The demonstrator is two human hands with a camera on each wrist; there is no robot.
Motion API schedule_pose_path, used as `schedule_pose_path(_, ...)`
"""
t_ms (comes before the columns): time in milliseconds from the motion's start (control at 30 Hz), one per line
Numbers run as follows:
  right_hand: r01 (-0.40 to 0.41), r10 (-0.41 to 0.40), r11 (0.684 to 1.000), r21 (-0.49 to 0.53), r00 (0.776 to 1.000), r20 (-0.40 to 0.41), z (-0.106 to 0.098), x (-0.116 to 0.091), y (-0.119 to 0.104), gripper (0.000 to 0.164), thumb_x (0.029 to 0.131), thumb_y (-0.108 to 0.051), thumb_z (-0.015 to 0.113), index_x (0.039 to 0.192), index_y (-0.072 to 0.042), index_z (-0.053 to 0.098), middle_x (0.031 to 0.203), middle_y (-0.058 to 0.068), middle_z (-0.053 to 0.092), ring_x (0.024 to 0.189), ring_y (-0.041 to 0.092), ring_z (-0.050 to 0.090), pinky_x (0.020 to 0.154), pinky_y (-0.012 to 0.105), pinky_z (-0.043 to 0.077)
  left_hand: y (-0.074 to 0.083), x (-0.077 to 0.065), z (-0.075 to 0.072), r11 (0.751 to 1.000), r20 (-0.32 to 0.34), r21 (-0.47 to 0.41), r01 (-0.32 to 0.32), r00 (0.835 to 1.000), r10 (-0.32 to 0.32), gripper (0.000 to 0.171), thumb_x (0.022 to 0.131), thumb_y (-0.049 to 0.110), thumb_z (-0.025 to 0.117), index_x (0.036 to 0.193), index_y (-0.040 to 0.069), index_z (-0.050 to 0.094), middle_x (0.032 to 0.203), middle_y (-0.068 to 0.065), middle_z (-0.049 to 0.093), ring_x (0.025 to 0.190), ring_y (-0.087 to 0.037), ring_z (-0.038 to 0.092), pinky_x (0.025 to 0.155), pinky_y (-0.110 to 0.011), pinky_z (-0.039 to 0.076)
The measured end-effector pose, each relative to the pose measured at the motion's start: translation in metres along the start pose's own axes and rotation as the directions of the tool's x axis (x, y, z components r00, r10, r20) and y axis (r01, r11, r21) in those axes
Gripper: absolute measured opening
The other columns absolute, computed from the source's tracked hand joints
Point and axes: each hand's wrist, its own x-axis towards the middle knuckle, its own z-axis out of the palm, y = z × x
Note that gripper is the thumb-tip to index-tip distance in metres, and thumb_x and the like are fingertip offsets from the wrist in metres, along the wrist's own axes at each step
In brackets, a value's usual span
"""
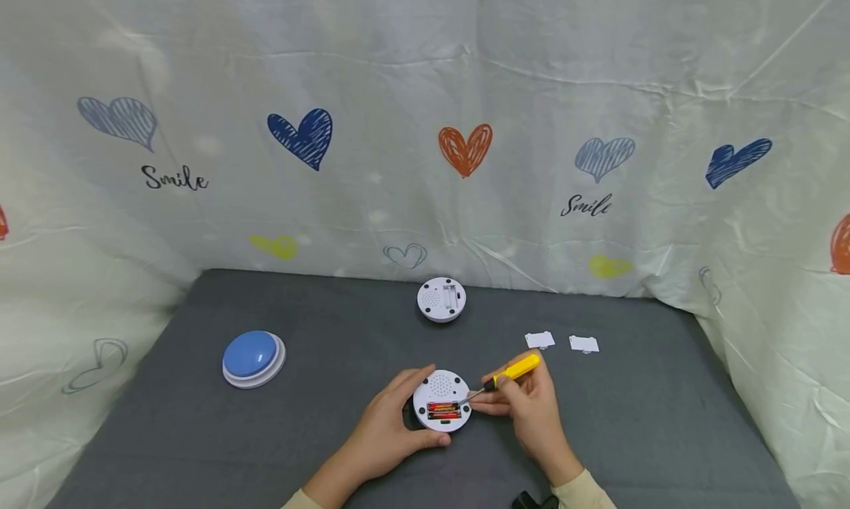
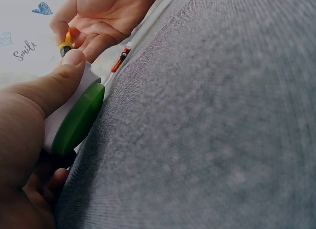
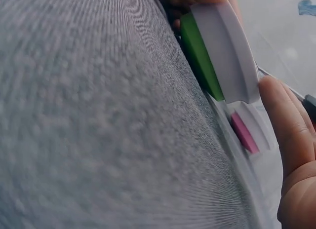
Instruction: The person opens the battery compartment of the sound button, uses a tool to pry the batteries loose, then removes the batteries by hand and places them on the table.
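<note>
My left hand (image 1: 385,429) grips a round white push-button (image 1: 441,383) by its rim, its underside turned up. The green dome (image 2: 81,118) of this button faces the grey cloth in both wrist views. Red and black batteries (image 1: 443,411) lie side by side in its open compartment. My right hand (image 1: 531,409) holds a screwdriver (image 1: 519,372) with a yellow handle. The screwdriver's thin shaft slants down to the compartment's right edge; whether its tip touches a battery I cannot tell. Fingertips of the right hand are close to the button's right rim.
Behind the hands lies another upturned white button (image 1: 441,301), its compartment uncovered, its dome (image 3: 243,132) pink. A blue-domed button (image 1: 252,358) stands at the left. Two white battery covers (image 1: 540,340) lie at the right. A patterned curtain (image 1: 372,74) hangs behind the grey table (image 1: 319,435).
</note>
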Motion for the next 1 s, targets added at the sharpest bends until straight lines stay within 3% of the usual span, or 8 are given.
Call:
schedule_pose_path(233,-0.078,0.087,0.992,0.101,0.992,-0.094,0.0019,0.0031,-0.0017,0.024,0.108,0.006,0.043,0.126,0.011,0.029,0.108,0.028,0.064,0.079,0.036,0.081,0.076,0.059,0.063,-0.0037,0.0017,0.0009,1.0,0.004,-0.006,-0.002,1.0,0.002,0.105,0.076,0.05,0.101,0.162,0.016,0.053,0.151,0.012,0.057,0.135,-0.014,0.059,0.112,-0.048,0.05)
schedule_pose_path(433,-0.002,0.023,0.99,0.142,0.99,-0.142,0.0006,0.0045,-0.0004,0.016,0.106,0.007,0.039,0.121,0.004,0.033,0.101,0.02,0.066,0.081,0.038,0.081,0.074,0.059,0.063,-0.0034,0.0024,0.0019,1.0,0.001,-0.001,0.019,1.0,-0.019,0.104,0.076,0.051,0.1,0.162,0.018,0.053,0.149,0.013,0.056,0.125,-0.013,0.061,0.1,-0.036,0.055)
schedule_pose_path(667,0.047,-0.024,0.99,0.136,0.986,-0.166,-0.0023,0.0044,0.0025,0.014,0.108,0.007,0.038,0.12,0.005,0.033,0.098,0.017,0.067,0.078,0.035,0.081,0.071,0.058,0.063,-0.0046,0.0001,0.0033,0.998,-0.015,0.051,-0.024,1.0,0.025,0.097,0.076,0.051,0.1,0.16,0.032,0.057,0.142,0.017,0.053,0.125,-0.011,0.059,0.102,-0.044,0.053)
schedule_pose_path(800,0.049,-0.028,0.991,0.127,0.986,-0.161,-0.0027,0.0043,0.0037,0.017,0.107,0.006,0.039,0.122,0.007,0.031,0.099,0.015,0.066,0.072,0.03,0.08,0.066,0.054,0.064,-0.0056,-0.0018,0.0039,0.995,-0.023,0.091,-0.05,0.998,0.052,0.088,0.076,0.055,0.099,0.154,0.041,0.061,0.136,0.014,0.049,0.121,-0.012,0.057,0.097,-0.042,0.052)
schedule_pose_path(1000,0.06,-0.041,0.991,0.123,0.988,-0.152,-0.0035,0.004,0.0051,0.017,0.107,0.005,0.041,0.122,0.007,0.032,0.099,0.017,0.067,0.07,0.027,0.079,0.062,0.051,0.064,-0.005,-0.0035,0.0038,0.995,-0.019,0.094,-0.045,0.999,0.047,0.084,0.079,0.06,0.095,0.153,0.041,0.06,0.139,0.012,0.046,0.123,-0.014,0.054,0.098,-0.045,0.051)
